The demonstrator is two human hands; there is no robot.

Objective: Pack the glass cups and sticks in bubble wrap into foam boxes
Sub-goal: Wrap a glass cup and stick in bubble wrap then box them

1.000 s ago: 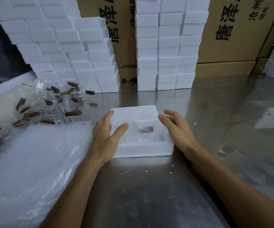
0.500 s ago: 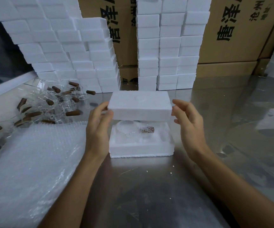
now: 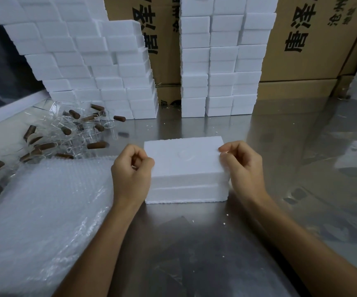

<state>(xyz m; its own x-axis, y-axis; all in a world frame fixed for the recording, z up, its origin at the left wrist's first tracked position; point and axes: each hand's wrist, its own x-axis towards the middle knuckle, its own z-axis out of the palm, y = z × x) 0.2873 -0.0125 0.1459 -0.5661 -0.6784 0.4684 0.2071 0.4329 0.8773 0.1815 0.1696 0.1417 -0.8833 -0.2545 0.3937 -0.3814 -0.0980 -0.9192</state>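
A white foam box (image 3: 189, 192) stands on the steel table in front of me, with its foam lid (image 3: 184, 156) sitting on top and hiding what is inside. My left hand (image 3: 131, 174) is at the lid's left end, fingers curled and thumb against the edge. On the right end, my right hand (image 3: 243, 168) pinches the lid with curled fingers. Loose glass cups (image 3: 54, 113) and brown sticks (image 3: 96, 145) lie in a heap at the back left. A stack of bubble wrap sheets (image 3: 42, 213) lies to the left of my left arm.
Stacks of white foam boxes (image 3: 100, 67) rise at the back left, with further foam box stacks (image 3: 222, 61) at the back centre. Cardboard cartons (image 3: 314, 39) stand behind them. Bare steel table (image 3: 291, 146) stretches to the right, dotted with foam crumbs.
Both hands lifted the foam lid from behind the open box and lowered it onto the base. The wrapped cup and stick inside are now covered.
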